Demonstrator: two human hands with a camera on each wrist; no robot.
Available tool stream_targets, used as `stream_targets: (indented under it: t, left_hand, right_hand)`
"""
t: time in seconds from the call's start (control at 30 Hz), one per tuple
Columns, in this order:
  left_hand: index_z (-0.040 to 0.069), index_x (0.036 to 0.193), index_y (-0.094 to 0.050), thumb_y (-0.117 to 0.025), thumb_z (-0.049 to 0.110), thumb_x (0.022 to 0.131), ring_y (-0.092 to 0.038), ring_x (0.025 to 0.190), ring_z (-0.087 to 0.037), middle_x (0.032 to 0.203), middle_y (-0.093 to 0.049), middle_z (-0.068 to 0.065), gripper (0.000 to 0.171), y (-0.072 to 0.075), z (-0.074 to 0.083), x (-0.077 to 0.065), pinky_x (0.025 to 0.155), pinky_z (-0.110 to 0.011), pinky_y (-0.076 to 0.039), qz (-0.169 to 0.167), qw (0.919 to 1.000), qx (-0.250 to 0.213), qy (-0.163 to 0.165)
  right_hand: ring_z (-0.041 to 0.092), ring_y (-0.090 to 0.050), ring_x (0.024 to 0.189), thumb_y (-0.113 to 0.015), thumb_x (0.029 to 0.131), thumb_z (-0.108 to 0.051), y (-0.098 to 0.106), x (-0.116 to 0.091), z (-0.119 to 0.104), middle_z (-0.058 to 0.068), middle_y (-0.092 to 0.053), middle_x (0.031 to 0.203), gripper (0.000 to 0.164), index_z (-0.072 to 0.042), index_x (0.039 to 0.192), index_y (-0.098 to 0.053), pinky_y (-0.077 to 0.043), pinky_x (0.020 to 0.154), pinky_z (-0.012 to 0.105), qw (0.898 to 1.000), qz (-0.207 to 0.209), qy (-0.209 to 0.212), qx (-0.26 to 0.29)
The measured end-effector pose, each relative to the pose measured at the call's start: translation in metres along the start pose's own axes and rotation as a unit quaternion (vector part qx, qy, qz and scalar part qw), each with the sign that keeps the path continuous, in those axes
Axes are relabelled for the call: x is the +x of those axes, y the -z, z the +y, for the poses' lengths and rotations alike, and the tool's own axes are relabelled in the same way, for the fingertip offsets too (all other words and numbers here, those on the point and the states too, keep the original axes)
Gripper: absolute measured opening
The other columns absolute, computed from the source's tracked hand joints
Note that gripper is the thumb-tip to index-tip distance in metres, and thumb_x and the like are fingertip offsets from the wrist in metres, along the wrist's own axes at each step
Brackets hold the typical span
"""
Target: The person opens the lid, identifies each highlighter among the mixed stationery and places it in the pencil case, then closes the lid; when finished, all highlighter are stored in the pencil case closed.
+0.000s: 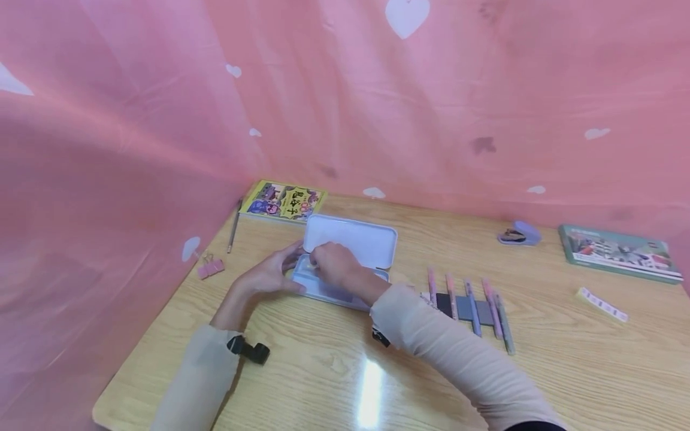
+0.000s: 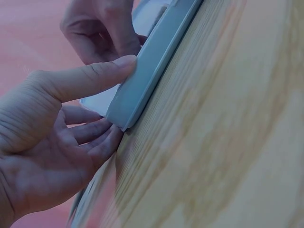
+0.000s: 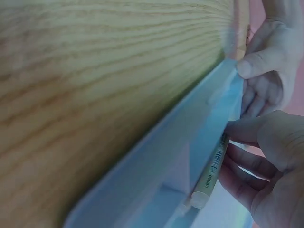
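A light blue pencil case [image 1: 326, 292] lies on the table with its lid [image 1: 356, 239] raised at the back. My left hand [image 1: 277, 270] grips its left end, the thumb [image 2: 102, 76] on the front wall and the fingers round the end corner. Over the tray, my right hand [image 1: 336, 264] pinches a pale pen [image 3: 209, 176] with a barcode on its barrel. In the right wrist view the pen lies along the inside of the case, beside a divider [image 3: 176, 171]. The head view hides the pen behind the right hand.
Several markers [image 1: 471, 306] lie across dark and grey swatches to the right. Farther right are a purple stapler [image 1: 520, 233], a boxed set [image 1: 620, 252] and a small white strip [image 1: 602, 303]. A comic-style book [image 1: 283, 202], pencil [image 1: 234, 226] and pink binder clip [image 1: 211, 267] lie left.
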State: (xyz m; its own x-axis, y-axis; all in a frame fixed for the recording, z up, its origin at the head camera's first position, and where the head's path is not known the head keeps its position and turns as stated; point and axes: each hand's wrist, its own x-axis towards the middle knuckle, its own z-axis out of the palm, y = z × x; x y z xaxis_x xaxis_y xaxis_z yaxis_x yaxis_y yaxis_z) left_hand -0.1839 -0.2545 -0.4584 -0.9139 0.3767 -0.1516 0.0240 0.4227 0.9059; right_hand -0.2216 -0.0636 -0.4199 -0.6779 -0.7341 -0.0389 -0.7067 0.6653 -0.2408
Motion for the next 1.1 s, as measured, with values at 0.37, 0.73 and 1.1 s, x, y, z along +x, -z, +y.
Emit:
stream_targets:
  t: [0.37,0.73,1.1]
  left_hand:
    - [0.016,0.152,-0.010,-0.084,0.014,0.066,-0.026,0.139,-0.034,0.154,-0.024,-0.012,0.114,0.000,0.002,0.001,0.115,-0.044,-0.025,-0.004,0.9999,0.007,-0.008]
    - [0.019,0.153,-0.010,-0.085,0.016,0.064,-0.028,0.139,-0.033,0.153,-0.027,-0.010,0.116,-0.004,0.004,0.002,0.115,-0.044,-0.026,-0.004,1.0000,0.004,0.001]
    - [0.020,0.152,-0.012,-0.084,0.012,0.064,-0.026,0.139,-0.035,0.152,-0.030,-0.010,0.114,-0.003,0.006,-0.005,0.116,-0.046,-0.021,0.009,0.9999,-0.003,0.010]
  right_hand:
    - [0.014,-0.056,0.074,-0.069,0.084,-0.015,-0.008,0.003,-0.001,0.000,-0.066,0.085,0.008,-0.013,0.091,-0.070,-0.054,0.066,0.029,0.999,0.009,-0.042,0.003]
    - [0.018,-0.061,0.081,-0.070,0.080,-0.021,0.012,-0.021,0.015,0.002,-0.068,0.093,0.021,-0.013,0.099,-0.072,-0.055,0.067,0.034,0.996,0.050,-0.054,0.058]
    - [0.022,-0.066,0.080,-0.069,0.083,-0.031,0.070,-0.113,0.070,0.011,-0.070,0.098,0.034,-0.009,0.109,-0.069,-0.052,0.056,0.029,0.985,0.120,-0.114,0.052]
